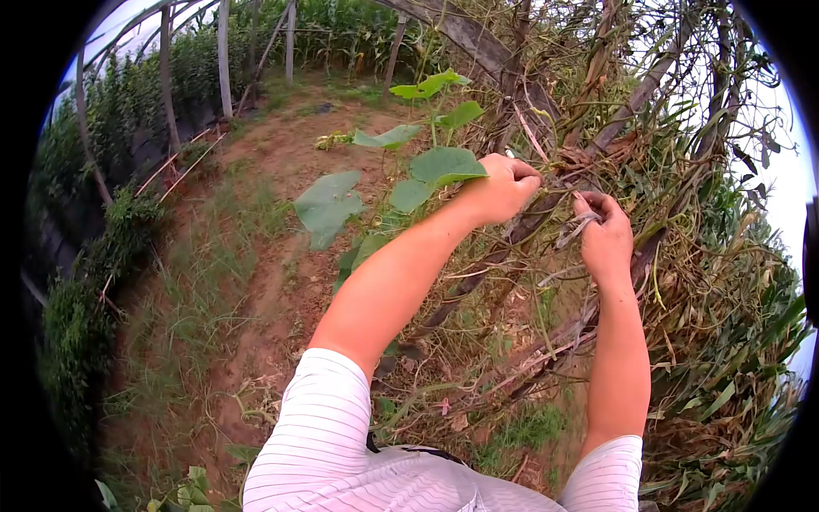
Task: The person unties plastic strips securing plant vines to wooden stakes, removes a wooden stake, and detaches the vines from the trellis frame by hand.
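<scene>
My left hand (505, 189) reaches up to a wooden pole wrapped in dry vines (554, 192). Its fingers are curled closed, and whatever they pinch is hidden behind them. To the right, my right hand (607, 235) is closed with thumb and bent fingers together on a thin grey strip (577, 228), perhaps cloth or a dry stem. Dry brown leaves and twisted stems (589, 162) tangle just above and between both hands. A green vine with broad leaves (444, 165) stands against my left wrist and partly overlaps it.
Slanting wooden poles (482, 47) carry a thick mass of withered vines (708, 282) on the right. Bare reddish soil with grass tufts (205, 282) runs along the left. Upright posts (224, 60) and leafy plants (77, 333) line the far left, with tall green crops (350, 34) behind.
</scene>
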Demonstrator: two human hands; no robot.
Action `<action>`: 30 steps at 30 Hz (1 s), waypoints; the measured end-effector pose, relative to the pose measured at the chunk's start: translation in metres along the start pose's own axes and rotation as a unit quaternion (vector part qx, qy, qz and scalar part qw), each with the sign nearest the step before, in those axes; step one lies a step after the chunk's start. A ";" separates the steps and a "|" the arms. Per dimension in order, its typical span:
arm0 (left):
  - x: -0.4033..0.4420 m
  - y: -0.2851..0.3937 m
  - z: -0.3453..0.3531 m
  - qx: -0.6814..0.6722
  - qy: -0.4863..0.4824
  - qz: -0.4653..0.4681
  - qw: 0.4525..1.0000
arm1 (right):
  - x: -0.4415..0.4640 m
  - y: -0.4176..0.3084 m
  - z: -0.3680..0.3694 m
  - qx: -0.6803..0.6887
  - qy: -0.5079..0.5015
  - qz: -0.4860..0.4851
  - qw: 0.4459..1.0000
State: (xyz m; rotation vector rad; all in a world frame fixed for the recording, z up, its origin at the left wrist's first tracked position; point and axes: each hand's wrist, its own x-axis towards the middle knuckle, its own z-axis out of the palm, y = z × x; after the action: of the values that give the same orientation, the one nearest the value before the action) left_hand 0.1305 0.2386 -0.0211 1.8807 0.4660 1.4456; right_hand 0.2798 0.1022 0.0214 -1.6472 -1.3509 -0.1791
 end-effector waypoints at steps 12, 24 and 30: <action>0.035 -0.008 0.046 0.080 0.067 -0.050 0.993 | 0.002 0.013 -0.001 0.031 -0.036 -0.029 0.998; 0.032 -0.014 0.050 -0.009 0.106 -0.126 0.986 | 0.019 0.046 0.011 0.077 -0.061 -0.084 0.992; 0.007 -0.017 0.053 -0.354 0.049 -0.071 0.931 | 0.023 0.046 0.014 0.071 -0.073 -0.104 0.989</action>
State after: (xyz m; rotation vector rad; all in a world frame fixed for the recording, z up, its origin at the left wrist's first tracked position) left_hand 0.1848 0.2376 -0.0350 1.1779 0.0893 1.3700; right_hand 0.3202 0.1320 0.0026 -1.4216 -1.6106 -0.0836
